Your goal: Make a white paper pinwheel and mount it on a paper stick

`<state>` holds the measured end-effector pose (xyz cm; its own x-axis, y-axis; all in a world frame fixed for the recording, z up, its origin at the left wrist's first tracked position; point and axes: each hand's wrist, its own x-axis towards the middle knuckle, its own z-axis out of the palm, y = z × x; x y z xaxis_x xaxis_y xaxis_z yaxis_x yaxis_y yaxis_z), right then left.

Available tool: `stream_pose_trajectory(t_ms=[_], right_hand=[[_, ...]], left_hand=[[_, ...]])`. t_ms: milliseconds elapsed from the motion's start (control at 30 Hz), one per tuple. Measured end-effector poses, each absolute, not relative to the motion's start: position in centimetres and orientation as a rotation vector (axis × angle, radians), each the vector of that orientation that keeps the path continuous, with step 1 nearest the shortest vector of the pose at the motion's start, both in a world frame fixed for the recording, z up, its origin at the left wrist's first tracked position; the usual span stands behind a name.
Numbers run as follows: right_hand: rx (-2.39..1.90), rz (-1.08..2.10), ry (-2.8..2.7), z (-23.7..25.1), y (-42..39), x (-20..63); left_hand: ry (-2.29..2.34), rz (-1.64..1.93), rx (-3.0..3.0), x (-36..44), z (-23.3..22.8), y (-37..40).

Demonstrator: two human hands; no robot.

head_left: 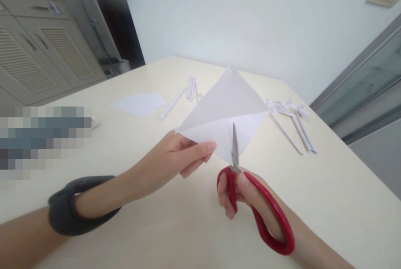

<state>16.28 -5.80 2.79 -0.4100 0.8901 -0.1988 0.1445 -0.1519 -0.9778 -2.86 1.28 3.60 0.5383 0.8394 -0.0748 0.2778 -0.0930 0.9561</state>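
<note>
My left hand [181, 158] pinches the near left corner of a folded white paper sheet [225, 106], held up above the table like a diamond. My right hand [238, 194] grips red-handled scissors [260, 210], fingers through the loops. The metal blades [234, 145] point upward and bite into the paper's lower edge near its bottom corner. A dark band sits on my left wrist [78, 210].
The cream table [328, 202] carries a flat white paper piece [139, 104] at the back left, several rolled paper sticks [191, 87] behind the sheet, and more sticks with paper bows [291, 112] to the right. Cabinets stand far left; a glass door is at right.
</note>
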Motion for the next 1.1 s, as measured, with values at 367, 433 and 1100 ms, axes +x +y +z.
stream_pose_trajectory(t_ms=[367,433,1100], right_hand=[[-1.263,1.445,-1.659,2.19,-5.65,16.35],[-1.269,1.453,-1.655,2.37,-5.60,16.31],[-1.126,1.494,-1.562,2.22,-6.00,16.08]], left_hand=[[0.881,0.603,1.640,-2.64,3.78,1.49],[0.893,0.579,1.631,-2.65,3.83,1.44],[0.947,0.592,1.668,-2.66,3.64,1.05]])
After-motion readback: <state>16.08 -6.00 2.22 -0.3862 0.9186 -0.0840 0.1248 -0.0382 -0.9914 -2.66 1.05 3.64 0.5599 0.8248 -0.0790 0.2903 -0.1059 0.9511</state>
